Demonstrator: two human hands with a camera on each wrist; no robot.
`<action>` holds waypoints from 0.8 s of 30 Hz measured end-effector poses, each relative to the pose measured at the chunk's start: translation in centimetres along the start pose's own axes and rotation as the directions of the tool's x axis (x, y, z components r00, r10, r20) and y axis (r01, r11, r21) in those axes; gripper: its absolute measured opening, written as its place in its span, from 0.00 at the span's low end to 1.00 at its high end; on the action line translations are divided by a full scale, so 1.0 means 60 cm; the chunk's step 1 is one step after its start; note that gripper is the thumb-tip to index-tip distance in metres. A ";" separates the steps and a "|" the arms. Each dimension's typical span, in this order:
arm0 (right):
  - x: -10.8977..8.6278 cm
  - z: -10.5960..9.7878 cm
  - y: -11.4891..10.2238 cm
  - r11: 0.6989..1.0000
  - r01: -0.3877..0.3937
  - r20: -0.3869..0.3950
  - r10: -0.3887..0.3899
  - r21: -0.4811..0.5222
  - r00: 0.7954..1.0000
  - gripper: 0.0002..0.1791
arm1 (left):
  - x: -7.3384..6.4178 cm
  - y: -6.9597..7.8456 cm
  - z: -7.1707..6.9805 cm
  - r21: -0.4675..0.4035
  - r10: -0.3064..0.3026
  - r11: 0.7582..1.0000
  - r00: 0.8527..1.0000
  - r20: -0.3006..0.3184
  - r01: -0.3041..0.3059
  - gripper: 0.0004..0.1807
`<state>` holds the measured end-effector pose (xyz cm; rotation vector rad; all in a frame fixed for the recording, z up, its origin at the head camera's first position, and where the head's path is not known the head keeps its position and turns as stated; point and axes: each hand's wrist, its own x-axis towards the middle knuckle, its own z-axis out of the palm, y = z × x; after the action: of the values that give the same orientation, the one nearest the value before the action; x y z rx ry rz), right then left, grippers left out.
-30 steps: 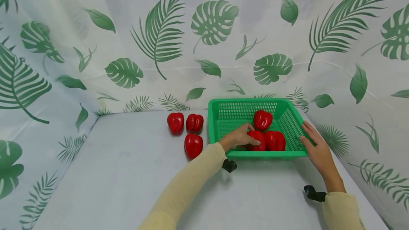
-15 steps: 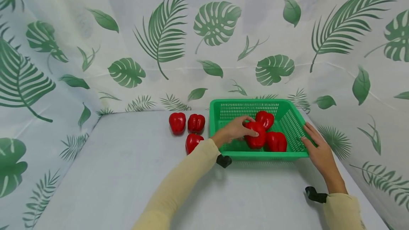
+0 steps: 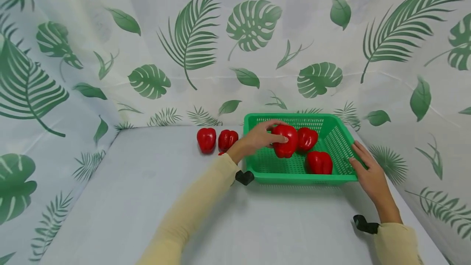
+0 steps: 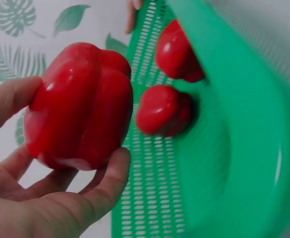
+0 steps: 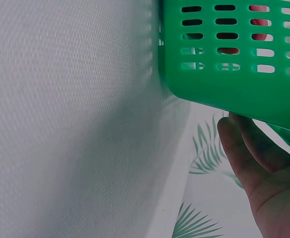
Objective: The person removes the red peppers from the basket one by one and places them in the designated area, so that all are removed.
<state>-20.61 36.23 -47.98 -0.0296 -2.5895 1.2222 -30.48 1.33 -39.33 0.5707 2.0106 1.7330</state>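
Note:
A red bell pepper (image 3: pixel 286 141) is held up by my left hand (image 3: pixel 259 137), thumb on one side and fingers on the other. It hangs over the left part of a green basket (image 3: pixel 305 178); the left wrist view shows the same pepper (image 4: pixel 80 109) close up, tilted and free of the basket floor. Two more red bell peppers lie in the basket, one at the back (image 3: pixel 307 139) and one near the front wall (image 3: pixel 319 162). My right hand (image 3: pixel 371 175) touches the basket's right rim with fairly straight fingers.
Left of the basket, two red peppers stand on the white table (image 3: pixel 140 199), one farther left (image 3: pixel 207 140) and one closer (image 3: pixel 227 139). A third is nearly hidden behind my left forearm. A leaf-patterned curtain (image 3: pixel 206 105) closes off the back and sides.
My left hand has lifted the pepper off the basket floor, up and to the left, away from the other two. My right hand stays at the rim.

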 end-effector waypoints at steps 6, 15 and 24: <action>-0.001 0.001 -0.001 1.000 -0.004 -0.002 0.004 -0.008 1.000 0.33 | -0.024 0.014 -0.041 -0.027 0.018 0.999 1.000 -0.012 -0.019 0.30; 0.002 0.003 0.001 1.000 -0.010 -0.004 0.010 -0.002 1.000 0.33 | -0.072 0.013 -0.102 -0.026 0.001 1.000 0.989 -0.151 -0.005 0.30; 0.003 0.006 0.005 1.000 -0.013 -0.009 0.013 -0.007 1.000 0.33 | -0.124 -0.010 -0.159 -0.008 -0.009 1.000 0.963 -0.269 0.007 0.31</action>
<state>-20.92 36.20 -48.36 -0.0536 -2.5897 1.2145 -29.72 -10.70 -38.27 0.3380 2.1819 1.8988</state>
